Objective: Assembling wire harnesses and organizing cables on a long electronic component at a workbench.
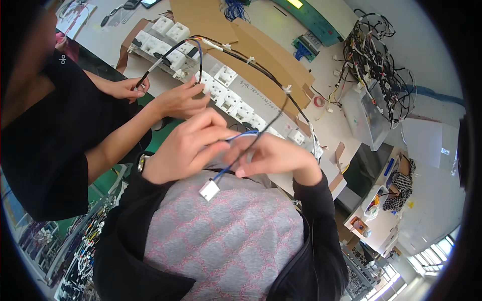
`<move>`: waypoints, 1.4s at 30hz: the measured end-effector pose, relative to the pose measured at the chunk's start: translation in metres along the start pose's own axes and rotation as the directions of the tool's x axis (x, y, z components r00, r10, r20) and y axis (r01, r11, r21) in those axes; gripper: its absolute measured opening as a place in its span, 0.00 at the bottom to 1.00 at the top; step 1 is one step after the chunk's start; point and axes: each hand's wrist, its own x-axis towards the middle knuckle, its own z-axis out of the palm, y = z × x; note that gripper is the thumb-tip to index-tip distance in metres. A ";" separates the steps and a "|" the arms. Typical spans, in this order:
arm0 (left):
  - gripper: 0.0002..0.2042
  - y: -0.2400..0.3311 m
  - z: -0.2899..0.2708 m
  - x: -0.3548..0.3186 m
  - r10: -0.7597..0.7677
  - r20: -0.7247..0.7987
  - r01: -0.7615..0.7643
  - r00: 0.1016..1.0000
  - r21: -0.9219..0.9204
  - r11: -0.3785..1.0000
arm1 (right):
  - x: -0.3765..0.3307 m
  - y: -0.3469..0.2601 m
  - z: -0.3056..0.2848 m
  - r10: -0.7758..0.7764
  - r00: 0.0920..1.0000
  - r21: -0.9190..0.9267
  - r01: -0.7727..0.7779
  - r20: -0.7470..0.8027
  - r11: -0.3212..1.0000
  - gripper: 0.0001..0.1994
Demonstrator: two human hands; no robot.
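In front of my chest, my left hand (188, 145) pinches thin wires, a blue one (245, 134) among them, between thumb and fingers. My right hand (273, 158) is curled close beside it on the same wires; motion blur partly hides its fingertips. A white plug connector (209, 190) hangs below both hands on a blue and a black wire, in front of my grey and pink top. The black wire runs up past my right hand to a black-sleeved wire harness (266, 73), which lies along a row of white connector holders (228, 100) on a board.
At the left stands a co-worker, one hand (186, 100) at the holders and the other hand (128, 89) on the harness end. Brown cardboard (256, 45) lies behind the board. A tangled cable bundle (371, 60) hangs at the right above a clear plastic bin (364, 120).
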 end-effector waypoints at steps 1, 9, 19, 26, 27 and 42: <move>0.10 -0.012 0.003 -0.001 0.001 -0.062 0.003 0.998 0.067 0.998 | 0.008 -0.001 0.002 0.007 1.000 0.005 -0.007 0.017 1.000 0.11; 0.08 -0.066 0.015 0.014 -0.077 -0.267 0.112 0.961 0.118 0.987 | 0.036 0.025 0.018 0.134 0.991 0.552 -0.103 -0.016 0.828 0.13; 0.10 -0.125 0.052 0.000 -0.103 -0.414 0.202 0.904 0.203 0.958 | 0.053 0.055 0.042 -0.196 0.978 0.911 0.139 -0.067 0.388 0.46; 0.11 -0.155 0.030 0.033 0.198 -0.351 0.000 0.915 0.492 0.871 | 0.090 0.066 0.040 -0.031 0.950 0.897 0.305 -0.312 0.320 0.24; 0.11 -0.158 0.030 0.035 0.202 -0.328 -0.002 0.923 0.521 0.854 | 0.092 0.070 0.038 -0.005 0.959 0.920 0.274 -0.284 0.282 0.18; 0.06 -0.145 -0.018 0.094 -0.101 0.175 -0.003 0.979 0.512 0.859 | 0.101 0.101 0.009 -0.707 0.502 -0.762 0.138 -0.497 0.633 0.11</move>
